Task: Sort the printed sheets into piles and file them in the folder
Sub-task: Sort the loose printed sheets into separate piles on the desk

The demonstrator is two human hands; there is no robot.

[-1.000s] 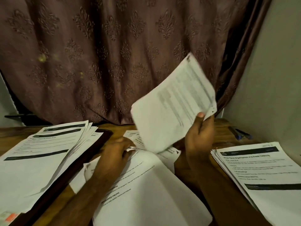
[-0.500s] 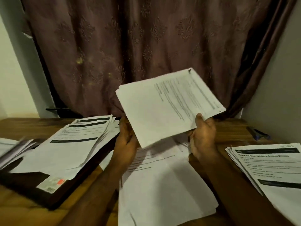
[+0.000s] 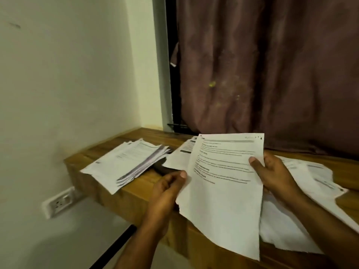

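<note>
A printed sheet point(image 3: 223, 189) is held upright over the wooden table point(image 3: 136, 189), text facing me. My left hand point(image 3: 167, 191) pinches its left edge with the thumb on top. My right hand point(image 3: 272, 173) grips its right edge, thumb on the print. A fanned pile of printed sheets point(image 3: 128, 164) lies at the table's left end. Another pile with black header bars point(image 3: 180, 154) lies behind the held sheet, on a dark folder point(image 3: 160, 166) that is mostly hidden. Loose sheets point(image 3: 310, 191) lie under my right forearm.
A pale wall with a white power socket point(image 3: 58, 202) is at the left, below the table end. A brown patterned curtain point(image 3: 272, 74) hangs behind the table. The left pile overhangs the table's near edge.
The view has swung left, bringing the wall, socket and far-left pile into sight. The held sheet has turned from tilted to upright, and my left hand now pinches its left edge.
</note>
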